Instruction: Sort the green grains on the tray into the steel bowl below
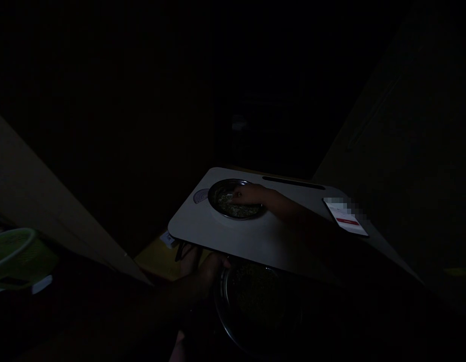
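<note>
The scene is very dark. A round metal bowl (217, 207) stands on a small white table (202, 236), with a layer of greenish and pale bits (233, 205) inside. My right hand (250, 194) reaches into this bowl from the right, its fingers curled down at the bits; what they pinch is hidden. Below the table's near edge, a larger metal bowl (225, 301) holds a dim, greenish-yellow mass (259, 296). At its upper left rim my left hand (213, 264) is closed, with part of the fingers in shadow.
A phone (346, 217) with a lit screen lies on the table's right side. A dark slot (293, 182) runs along the far edge, and a purplish round print (200, 196) shows beside the bowl. A green plastic basket (23, 256) stands at far left. Walls rise on both sides.
</note>
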`<state>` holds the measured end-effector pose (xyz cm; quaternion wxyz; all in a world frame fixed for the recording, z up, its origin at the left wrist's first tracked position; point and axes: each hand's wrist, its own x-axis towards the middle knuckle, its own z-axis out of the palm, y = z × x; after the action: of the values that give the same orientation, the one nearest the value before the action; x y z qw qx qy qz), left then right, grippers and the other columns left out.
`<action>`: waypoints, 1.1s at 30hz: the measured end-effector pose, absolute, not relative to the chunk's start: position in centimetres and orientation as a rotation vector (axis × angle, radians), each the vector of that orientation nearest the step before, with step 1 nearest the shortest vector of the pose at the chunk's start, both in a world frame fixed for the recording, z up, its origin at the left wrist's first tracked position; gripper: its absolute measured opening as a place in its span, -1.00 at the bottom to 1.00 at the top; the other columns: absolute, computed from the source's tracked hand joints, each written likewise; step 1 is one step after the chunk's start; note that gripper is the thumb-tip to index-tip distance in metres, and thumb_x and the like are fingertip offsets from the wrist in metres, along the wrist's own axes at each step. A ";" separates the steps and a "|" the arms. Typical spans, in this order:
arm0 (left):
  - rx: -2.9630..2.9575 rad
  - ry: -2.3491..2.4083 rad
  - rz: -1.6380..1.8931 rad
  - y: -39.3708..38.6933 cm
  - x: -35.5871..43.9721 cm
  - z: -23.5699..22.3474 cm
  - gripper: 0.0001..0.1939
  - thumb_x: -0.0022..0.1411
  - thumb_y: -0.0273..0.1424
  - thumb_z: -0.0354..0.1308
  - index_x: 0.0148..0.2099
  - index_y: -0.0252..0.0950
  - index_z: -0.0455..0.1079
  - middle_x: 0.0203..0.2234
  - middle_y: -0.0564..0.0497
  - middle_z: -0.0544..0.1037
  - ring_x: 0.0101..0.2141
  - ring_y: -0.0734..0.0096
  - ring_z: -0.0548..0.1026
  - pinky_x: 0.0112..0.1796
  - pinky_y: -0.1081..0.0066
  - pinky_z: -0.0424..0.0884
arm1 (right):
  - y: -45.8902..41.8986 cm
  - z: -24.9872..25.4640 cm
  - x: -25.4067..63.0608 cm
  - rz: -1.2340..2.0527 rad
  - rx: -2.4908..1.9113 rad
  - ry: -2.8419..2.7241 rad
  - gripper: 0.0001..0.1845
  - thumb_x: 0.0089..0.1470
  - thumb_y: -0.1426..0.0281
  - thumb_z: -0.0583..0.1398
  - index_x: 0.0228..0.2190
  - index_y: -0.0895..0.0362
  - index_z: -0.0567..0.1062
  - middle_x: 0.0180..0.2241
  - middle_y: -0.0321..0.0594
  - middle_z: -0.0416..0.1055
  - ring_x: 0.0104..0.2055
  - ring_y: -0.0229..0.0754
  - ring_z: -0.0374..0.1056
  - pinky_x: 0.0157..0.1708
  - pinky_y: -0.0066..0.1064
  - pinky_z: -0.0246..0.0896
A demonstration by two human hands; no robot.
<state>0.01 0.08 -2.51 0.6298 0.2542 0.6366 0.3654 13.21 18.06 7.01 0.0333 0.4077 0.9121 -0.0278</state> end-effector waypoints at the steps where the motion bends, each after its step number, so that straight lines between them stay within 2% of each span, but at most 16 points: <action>1: 0.602 1.498 0.869 0.0 0.1 -2.5 -0.96 -0.27 -0.42 0.04 -0.62 -0.28 0.25 -0.72 0.01 0.37 -0.61 0.27 0.36 -0.56 0.34 0.21 | 18.1 6.9 13.1 -0.059 1.253 2.864 -0.36 -0.14 -0.06 -0.11 -0.18 0.13 0.32 -0.20 -0.08 0.30 -0.20 -0.10 0.23 -0.29 -0.37 0.08; 4: 0.666 1.604 0.973 -0.2 0.3 -2.2 -0.93 -0.28 -0.42 0.06 -0.58 -0.25 0.27 -0.66 0.00 0.41 -0.54 0.23 0.38 -0.54 0.34 0.21 | 17.9 5.6 12.3 0.052 1.188 2.957 -0.32 -0.18 -0.04 -0.04 -0.10 0.13 0.22 -0.13 -0.03 0.22 -0.11 -0.06 0.15 -0.20 -0.31 0.01; 7: 0.656 1.614 0.952 -0.3 0.4 -2.0 -0.87 -0.29 -0.42 0.06 -0.52 -0.24 0.28 -0.63 0.00 0.42 -0.53 0.21 0.39 -0.55 0.34 0.22 | 17.5 4.4 11.7 0.133 1.118 2.966 -0.39 -0.15 0.02 -0.01 -0.11 0.12 0.24 -0.10 -0.03 0.18 -0.07 -0.02 0.10 -0.17 -0.26 -0.02; 10: 0.630 1.535 0.847 -0.3 0.3 -2.1 -0.88 -0.29 -0.42 0.04 -0.55 -0.27 0.28 -0.67 -0.02 0.41 -0.57 0.20 0.38 -0.57 0.32 0.22 | 17.1 4.5 11.9 0.065 1.042 2.966 -0.50 -0.07 0.13 -0.03 -0.12 0.14 0.25 -0.09 -0.05 0.20 -0.13 -0.09 0.17 -0.23 -0.34 0.04; 13: 0.682 1.538 0.969 -0.3 0.1 -2.5 -0.90 -0.26 -0.40 0.04 -0.54 -0.26 0.27 -0.65 -0.02 0.41 -0.55 0.20 0.39 -0.56 0.33 0.21 | 16.6 5.4 12.5 -0.065 1.033 2.878 -0.57 -0.02 0.19 -0.07 -0.20 0.17 0.34 -0.20 -0.08 0.31 -0.24 -0.14 0.25 -0.31 -0.38 0.09; 16: 0.715 1.607 1.007 -0.3 0.0 -2.8 -0.89 -0.27 -0.40 0.06 -0.54 -0.24 0.28 -0.62 -0.02 0.42 -0.51 0.18 0.40 -0.55 0.34 0.21 | 15.8 6.3 13.2 -0.231 1.105 2.767 -0.56 -0.01 0.18 -0.10 -0.31 0.19 0.41 -0.31 -0.10 0.38 -0.34 -0.18 0.28 -0.38 -0.42 0.11; 20: 0.766 1.653 1.062 -0.2 0.1 -2.5 -0.87 -0.31 -0.43 0.10 -0.53 -0.24 0.29 -0.60 -0.01 0.43 -0.47 0.16 0.40 -0.53 0.35 0.21 | 14.6 6.2 13.6 -0.372 1.164 2.742 -0.49 -0.04 0.08 -0.11 -0.37 0.17 0.43 -0.38 -0.15 0.39 -0.40 -0.22 0.28 -0.45 -0.46 0.11; 23: 0.778 1.657 1.114 -0.4 0.4 -2.4 -0.84 -0.31 -0.43 0.10 -0.51 -0.24 0.29 -0.60 0.00 0.42 -0.46 0.16 0.40 -0.55 0.35 0.21 | 14.0 5.4 13.5 -0.324 1.131 2.770 -0.46 -0.04 0.07 -0.13 -0.41 0.19 0.44 -0.45 -0.14 0.39 -0.44 -0.23 0.27 -0.47 -0.45 0.09; 28: 0.749 1.637 1.034 -0.4 0.4 -2.4 -0.88 -0.28 -0.40 0.09 -0.54 -0.26 0.28 -0.64 -0.02 0.42 -0.50 0.18 0.40 -0.57 0.36 0.21 | 13.6 4.8 13.0 -0.174 1.093 2.798 -0.55 -0.01 0.16 -0.08 -0.45 0.22 0.45 -0.49 -0.14 0.38 -0.48 -0.27 0.26 -0.49 -0.48 0.06; 33: 0.750 1.631 1.004 -0.2 0.7 -2.2 -0.83 -0.28 -0.42 0.06 -0.48 -0.26 0.28 -0.65 0.01 0.42 -0.55 0.24 0.39 -0.59 0.38 0.21 | 14.1 5.1 12.4 -0.160 1.096 2.790 -0.56 0.01 0.19 -0.08 -0.41 0.24 0.44 -0.45 -0.14 0.40 -0.47 -0.28 0.26 -0.49 -0.51 0.04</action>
<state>0.70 -0.21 -2.19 0.5163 0.3122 0.6791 0.4180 12.40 14.08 5.12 0.0698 0.3642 0.9272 -0.0532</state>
